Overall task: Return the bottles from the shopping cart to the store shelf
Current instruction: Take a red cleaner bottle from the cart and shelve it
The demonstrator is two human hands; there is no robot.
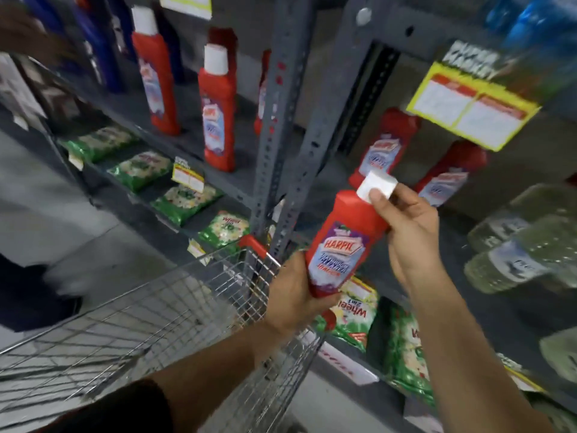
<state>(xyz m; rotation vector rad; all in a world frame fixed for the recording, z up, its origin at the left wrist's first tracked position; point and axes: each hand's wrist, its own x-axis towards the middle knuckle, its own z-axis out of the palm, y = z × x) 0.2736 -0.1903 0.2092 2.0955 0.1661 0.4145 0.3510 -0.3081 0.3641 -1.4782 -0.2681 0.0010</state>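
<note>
A red Harpic bottle (340, 242) with a white cap is held tilted in front of the grey store shelf (281, 120). My left hand (293, 295) grips its base. My right hand (406, 226) grips its neck and cap. Below and to the left stands the wire shopping cart (156, 314), whose basket looks bare from here. Matching red bottles stand upright on the shelf: two to the left (218, 107) (154, 79) and two more behind the upright post at right (382, 148) (449, 173).
Green detergent packs (184, 201) line the lower shelf. Clear bottles (512, 251) lie at the right. A yellow price tag (471, 107) hangs from the upper shelf edge. Another person's hand (25, 32) is at the top left, and a dark shape (28, 295) stands by the cart.
</note>
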